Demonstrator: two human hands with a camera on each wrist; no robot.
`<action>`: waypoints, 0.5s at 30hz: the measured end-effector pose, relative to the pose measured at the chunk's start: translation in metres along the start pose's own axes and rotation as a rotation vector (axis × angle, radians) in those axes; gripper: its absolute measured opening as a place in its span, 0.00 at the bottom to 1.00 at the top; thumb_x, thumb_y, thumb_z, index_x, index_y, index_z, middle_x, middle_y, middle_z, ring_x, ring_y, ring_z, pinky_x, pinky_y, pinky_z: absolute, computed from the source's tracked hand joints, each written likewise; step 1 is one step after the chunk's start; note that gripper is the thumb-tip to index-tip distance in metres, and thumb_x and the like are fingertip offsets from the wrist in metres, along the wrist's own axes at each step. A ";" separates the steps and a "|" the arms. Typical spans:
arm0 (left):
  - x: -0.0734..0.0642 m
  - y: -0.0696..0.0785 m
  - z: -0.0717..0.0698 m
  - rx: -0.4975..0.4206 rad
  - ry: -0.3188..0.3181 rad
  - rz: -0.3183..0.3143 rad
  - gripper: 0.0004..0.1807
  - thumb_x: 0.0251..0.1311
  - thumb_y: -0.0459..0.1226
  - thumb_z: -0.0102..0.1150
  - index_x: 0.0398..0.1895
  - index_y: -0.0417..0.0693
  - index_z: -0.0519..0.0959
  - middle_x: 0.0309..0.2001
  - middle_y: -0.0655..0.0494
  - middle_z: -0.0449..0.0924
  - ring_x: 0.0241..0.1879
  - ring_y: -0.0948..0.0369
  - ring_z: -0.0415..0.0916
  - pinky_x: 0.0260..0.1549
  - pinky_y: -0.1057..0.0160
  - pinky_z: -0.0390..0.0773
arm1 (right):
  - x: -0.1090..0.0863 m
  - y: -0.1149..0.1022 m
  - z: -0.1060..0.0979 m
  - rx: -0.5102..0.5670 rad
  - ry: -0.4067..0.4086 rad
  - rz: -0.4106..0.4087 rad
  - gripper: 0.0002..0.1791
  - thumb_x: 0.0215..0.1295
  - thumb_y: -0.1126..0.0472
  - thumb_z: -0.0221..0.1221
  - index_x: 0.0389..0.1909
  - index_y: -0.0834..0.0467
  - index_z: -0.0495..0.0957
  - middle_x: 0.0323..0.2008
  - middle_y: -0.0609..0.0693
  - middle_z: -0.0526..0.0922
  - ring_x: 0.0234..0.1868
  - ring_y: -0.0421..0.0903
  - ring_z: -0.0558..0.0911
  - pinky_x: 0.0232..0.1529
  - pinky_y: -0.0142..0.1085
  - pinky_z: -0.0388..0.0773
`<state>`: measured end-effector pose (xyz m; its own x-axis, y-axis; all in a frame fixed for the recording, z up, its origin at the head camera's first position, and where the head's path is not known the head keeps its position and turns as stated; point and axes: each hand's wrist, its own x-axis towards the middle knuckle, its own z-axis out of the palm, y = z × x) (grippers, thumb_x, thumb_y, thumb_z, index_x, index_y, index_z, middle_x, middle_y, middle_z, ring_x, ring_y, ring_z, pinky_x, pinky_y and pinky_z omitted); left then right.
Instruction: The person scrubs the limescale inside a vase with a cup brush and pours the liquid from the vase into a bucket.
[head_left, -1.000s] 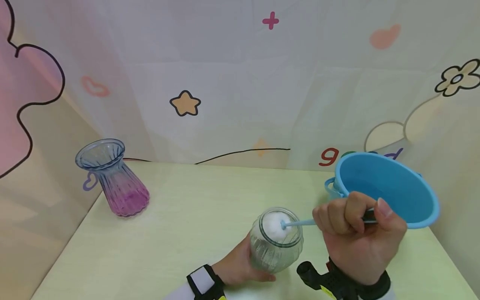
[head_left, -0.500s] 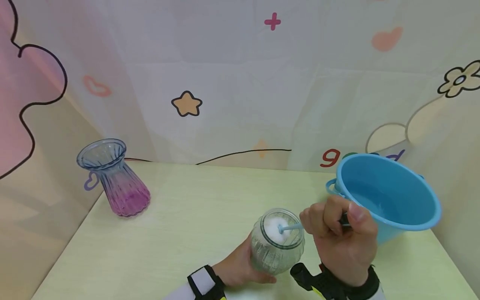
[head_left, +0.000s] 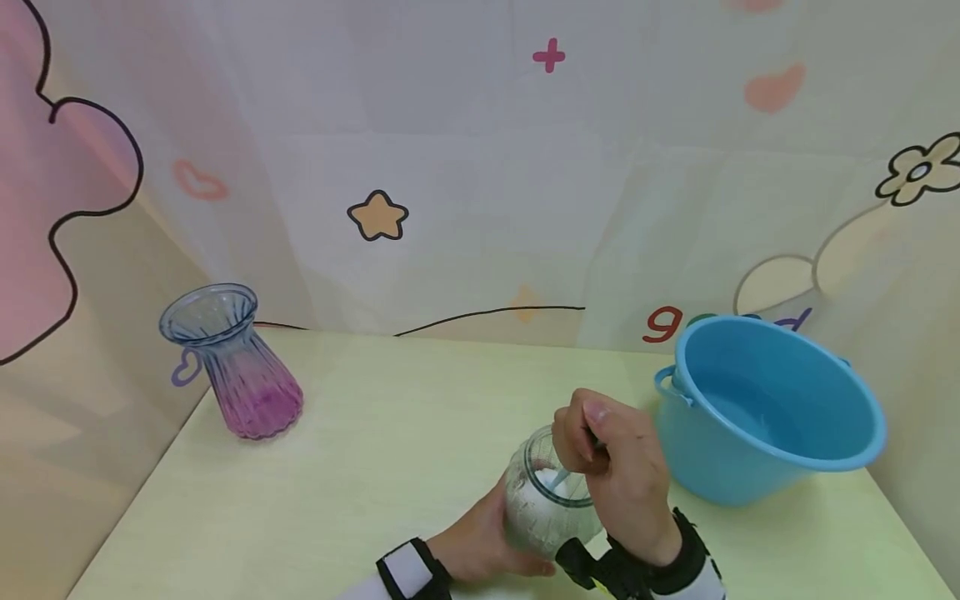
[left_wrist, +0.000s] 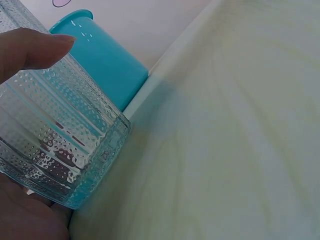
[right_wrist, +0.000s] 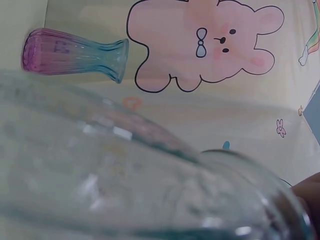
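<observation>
Left hand (head_left: 487, 533) curls around glass jar (head_left: 536, 517), near side of pale table (head_left: 360, 467) | right hand (head_left: 618, 467) grips blue stick (head_left: 558, 479) dipping into jar, partly blocking its mouth | blue bucket (head_left: 697, 458) right of jar | pink-blue vase (head_left: 255, 379) left beyond jar | patterned backdrop (head_left: 450, 125) behind jar

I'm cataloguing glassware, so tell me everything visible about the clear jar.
The clear jar looks like dotted, ribbed glass, round, its wide mouth open. White contents show inside. Roughly upright, it is left of the blue bucket, in the grip of the left hand. A pale blue rod in the right hand reaches into it.
</observation>
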<state>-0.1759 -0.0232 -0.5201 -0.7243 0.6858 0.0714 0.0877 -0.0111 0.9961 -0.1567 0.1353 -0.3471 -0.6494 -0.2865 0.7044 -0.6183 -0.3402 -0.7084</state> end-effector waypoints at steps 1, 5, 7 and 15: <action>0.000 0.000 0.000 -0.004 -0.002 0.000 0.59 0.46 0.32 0.80 0.77 0.70 0.54 0.67 0.63 0.71 0.62 0.65 0.71 0.66 0.67 0.67 | 0.000 -0.001 0.001 -0.010 0.002 0.019 0.23 0.73 0.76 0.22 0.22 0.61 0.59 0.15 0.50 0.54 0.14 0.44 0.56 0.14 0.32 0.54; 0.001 -0.001 0.001 -0.014 -0.007 0.016 0.58 0.46 0.32 0.80 0.76 0.69 0.54 0.67 0.61 0.72 0.62 0.64 0.72 0.65 0.66 0.69 | 0.001 -0.006 0.002 -0.068 0.005 0.121 0.21 0.77 0.73 0.27 0.24 0.61 0.61 0.17 0.49 0.57 0.15 0.46 0.57 0.15 0.34 0.55; 0.000 -0.002 0.001 -0.016 -0.002 0.015 0.57 0.46 0.33 0.80 0.75 0.69 0.55 0.66 0.61 0.72 0.61 0.64 0.72 0.64 0.65 0.70 | 0.001 -0.008 0.002 -0.090 -0.007 0.177 0.21 0.79 0.71 0.29 0.25 0.61 0.63 0.18 0.48 0.57 0.17 0.47 0.58 0.16 0.36 0.56; -0.001 -0.001 0.001 -0.015 0.012 -0.004 0.57 0.45 0.33 0.80 0.75 0.70 0.54 0.66 0.61 0.71 0.61 0.64 0.71 0.63 0.66 0.70 | 0.002 -0.006 -0.001 -0.081 -0.108 0.244 0.18 0.82 0.71 0.31 0.32 0.64 0.65 0.22 0.52 0.58 0.21 0.51 0.60 0.22 0.43 0.60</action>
<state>-0.1744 -0.0227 -0.5213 -0.7325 0.6773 0.0677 0.0745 -0.0191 0.9970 -0.1542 0.1378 -0.3415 -0.7353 -0.4461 0.5102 -0.4856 -0.1783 -0.8558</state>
